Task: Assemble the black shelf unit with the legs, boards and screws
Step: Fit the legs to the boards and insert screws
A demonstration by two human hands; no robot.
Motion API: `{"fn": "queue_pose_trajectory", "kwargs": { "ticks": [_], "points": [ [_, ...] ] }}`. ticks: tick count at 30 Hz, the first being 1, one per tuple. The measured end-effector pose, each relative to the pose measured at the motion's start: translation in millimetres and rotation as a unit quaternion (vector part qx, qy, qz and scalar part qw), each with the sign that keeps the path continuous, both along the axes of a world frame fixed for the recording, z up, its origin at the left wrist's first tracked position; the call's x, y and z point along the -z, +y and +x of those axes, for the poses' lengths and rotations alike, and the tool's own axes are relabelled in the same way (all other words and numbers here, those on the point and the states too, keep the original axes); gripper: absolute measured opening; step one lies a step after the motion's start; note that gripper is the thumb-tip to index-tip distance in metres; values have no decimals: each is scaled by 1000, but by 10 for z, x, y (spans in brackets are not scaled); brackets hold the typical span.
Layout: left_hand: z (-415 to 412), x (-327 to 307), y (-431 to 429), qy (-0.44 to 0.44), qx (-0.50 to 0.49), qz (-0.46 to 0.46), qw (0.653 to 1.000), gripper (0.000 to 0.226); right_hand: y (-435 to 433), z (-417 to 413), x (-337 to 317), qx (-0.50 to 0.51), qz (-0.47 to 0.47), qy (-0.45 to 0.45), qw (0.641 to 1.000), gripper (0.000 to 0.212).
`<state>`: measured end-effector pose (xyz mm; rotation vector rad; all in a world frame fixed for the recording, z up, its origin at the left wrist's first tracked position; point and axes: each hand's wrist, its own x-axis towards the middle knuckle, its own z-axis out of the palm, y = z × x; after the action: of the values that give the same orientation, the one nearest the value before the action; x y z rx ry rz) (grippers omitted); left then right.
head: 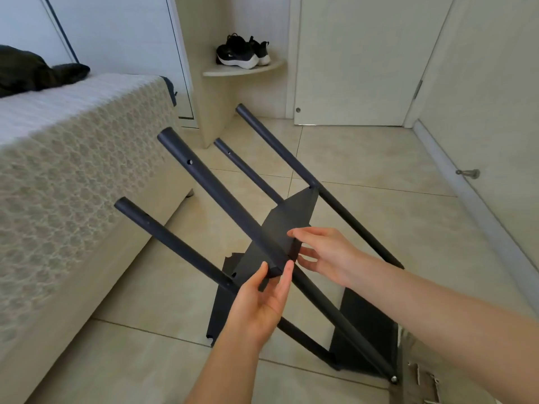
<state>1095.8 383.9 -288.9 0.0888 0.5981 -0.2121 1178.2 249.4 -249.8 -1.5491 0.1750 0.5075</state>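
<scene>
Closest to the person, at the lower right edge, a few small metal pieces (420, 374) lie on the tiled floor (379, 158). They may be the screws, but they are too blurred to be sure. Just beside them is the foot end of the black shelf unit (320, 301), which lies tilted on the floor, with the lower board (367, 325) already sitting between the legs (210, 182). The step in hand seems to be fitting the middle board (291, 217) between the four legs. The left hand (262, 301) pinches the near corner of this board, with the thumb on one side and the fingers on the other, right where the board meets a leg. The right hand (323, 255) grips the board's edge a little higher, thumb above and fingers below, only partly closed. Neither hand holds a screw or a tool. In my judgement, the next move calls for lining the corner up with the hole in the leg, then freeing one hand to bring a screw while the other keeps the board in place. The free ends of the legs point away, toward the bed (73, 170) on the left. Behind them a pair of black sneakers (242, 52) stands on a corner shelf (245, 70), next to a white door (364, 68).
</scene>
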Motion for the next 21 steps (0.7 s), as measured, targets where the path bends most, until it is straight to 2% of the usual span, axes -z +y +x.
{"fn": "queue_pose_trajectory", "kwargs": {
  "ticks": [7,14,21],
  "points": [
    [-30,410,366,30,-20,-66,997,40,355,119,324,-52,-10,48,997,10],
    [-201,904,558,67,-37,-127,989,38,662,67,712,-72,-46,87,993,11],
    [-261,1204,606,90,-49,-134,986,44,815,62,1030,-81,-62,108,989,9]
  ]
}}
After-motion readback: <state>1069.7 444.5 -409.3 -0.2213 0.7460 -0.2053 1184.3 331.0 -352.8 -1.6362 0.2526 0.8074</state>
